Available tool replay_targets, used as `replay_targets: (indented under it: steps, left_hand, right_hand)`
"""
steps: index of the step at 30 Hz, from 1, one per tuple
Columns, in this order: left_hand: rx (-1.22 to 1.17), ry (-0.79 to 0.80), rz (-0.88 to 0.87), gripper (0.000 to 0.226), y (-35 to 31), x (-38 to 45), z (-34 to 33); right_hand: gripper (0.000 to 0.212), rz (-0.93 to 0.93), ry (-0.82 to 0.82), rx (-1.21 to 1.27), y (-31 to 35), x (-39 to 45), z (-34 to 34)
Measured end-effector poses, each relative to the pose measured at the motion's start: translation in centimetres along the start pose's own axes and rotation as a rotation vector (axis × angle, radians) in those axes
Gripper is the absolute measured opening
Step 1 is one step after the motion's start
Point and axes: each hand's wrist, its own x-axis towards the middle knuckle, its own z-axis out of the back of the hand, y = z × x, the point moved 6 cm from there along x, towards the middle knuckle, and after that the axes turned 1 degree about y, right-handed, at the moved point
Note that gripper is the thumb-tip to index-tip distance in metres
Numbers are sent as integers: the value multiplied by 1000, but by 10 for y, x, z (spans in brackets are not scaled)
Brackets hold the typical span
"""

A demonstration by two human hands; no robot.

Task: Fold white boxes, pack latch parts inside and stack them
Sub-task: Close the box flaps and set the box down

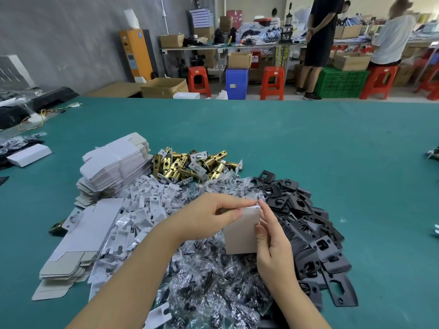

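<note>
Two hands are working one white box [242, 230] between them — left hand [209, 216] pinching the top flap, right hand [270, 236] pinching its right edge. Advice: crease squarely, keeping the panel from buckling — brass latches [190, 165] lying beyond.

A broad table [308, 143] covered in teal cloth carries several heaps. Flat white box blanks [114, 167] are stacked at the left, brass latch bolts [190, 166] lie beyond them, white plastic inserts [142, 210] and clear bagged parts [213, 281] spread through the middle, and black strike plates [306, 224] are piled at the right.
</note>
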Motion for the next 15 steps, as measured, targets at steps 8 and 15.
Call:
replay_targets:
  steps: [8, 15]
  left_hand:
    - [-87, 57, 67, 56, 1, -3, 3]
    - [-79, 95, 79, 55, 5, -3, 5]
  right_hand:
    - [57, 5, 18, 18, 0, 0, -2]
    - [59, 19, 6, 8, 2, 0, -2]
